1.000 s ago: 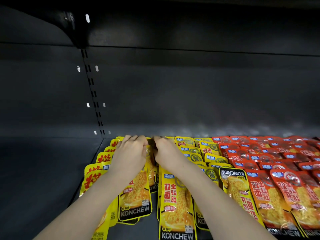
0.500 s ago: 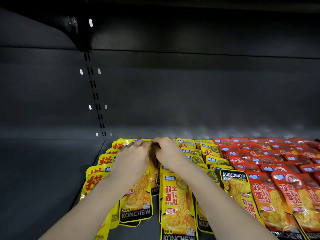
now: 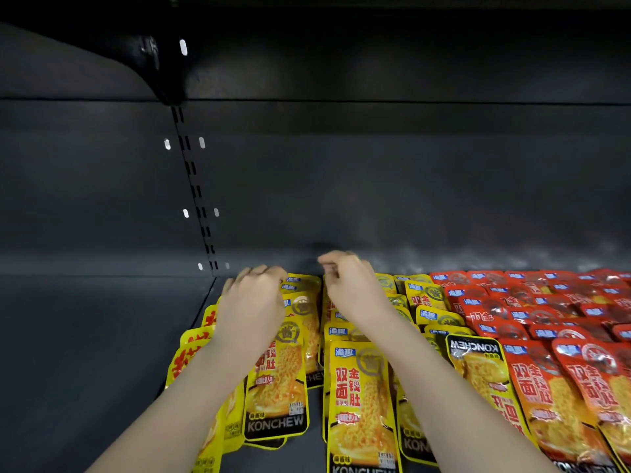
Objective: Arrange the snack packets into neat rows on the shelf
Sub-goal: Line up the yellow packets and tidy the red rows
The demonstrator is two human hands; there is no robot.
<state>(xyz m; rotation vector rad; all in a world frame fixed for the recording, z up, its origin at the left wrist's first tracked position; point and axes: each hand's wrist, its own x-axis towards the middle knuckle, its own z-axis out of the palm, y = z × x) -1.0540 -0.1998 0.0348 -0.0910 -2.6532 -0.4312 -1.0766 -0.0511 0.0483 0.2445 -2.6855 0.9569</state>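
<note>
Shelf: a dark metal shelf is seen from the front, closed at the far side by a dark back panel.
Yellow group: yellow snack packets are laid flat in overlapping columns across the middle of the shelf, running from near to far. KONCHEW is printed on a black band at their near ends.
Left edge: packets with large red characters are fanned out at a slant at the left side of the yellow group.
Turned packet: one yellow packet at the right of the group is laid the other way round, with its black band at the far end, just beside the red ones.
Red group: red packets are laid in overlapping columns on the right part of the shelf. They reach the back panel and are cut off by the right edge of the view.
Left hand: the left hand is laid palm down on a yellow column, with its fingers bent over the far ends of the packets. Whether a packet is gripped cannot be told.
Right hand: the right hand is held over the far end of the next column to the right, with its fingers curled in toward the thumb. Whether anything is pinched cannot be told.
Gap: the hands are set apart, and yellow packets are seen between them.
Back fittings: a slotted strip is fixed to the back panel left of the hands, with a black bracket at its top.
</note>
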